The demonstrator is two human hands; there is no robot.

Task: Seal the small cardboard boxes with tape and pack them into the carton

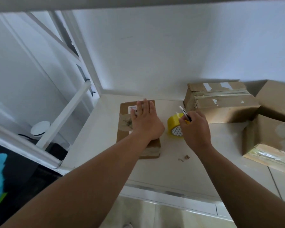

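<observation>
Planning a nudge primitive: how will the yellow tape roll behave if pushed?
The yellow tape roll seems to stand on its curved edge, so a nudge probably rolls or topples it. Thick winding round a hollow-looking core suggests stiff yet light.

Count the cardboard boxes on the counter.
4. A flat box under the left hand, a taped box by the back wall, a third box at the far right edge, and a fourth box nearest on the right. More may lie beyond the frame.

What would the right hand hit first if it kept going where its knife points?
Likely the white wall: the right hand aims its cutter through the gap between the small box and the big taped box. Depth is unclear.
</observation>
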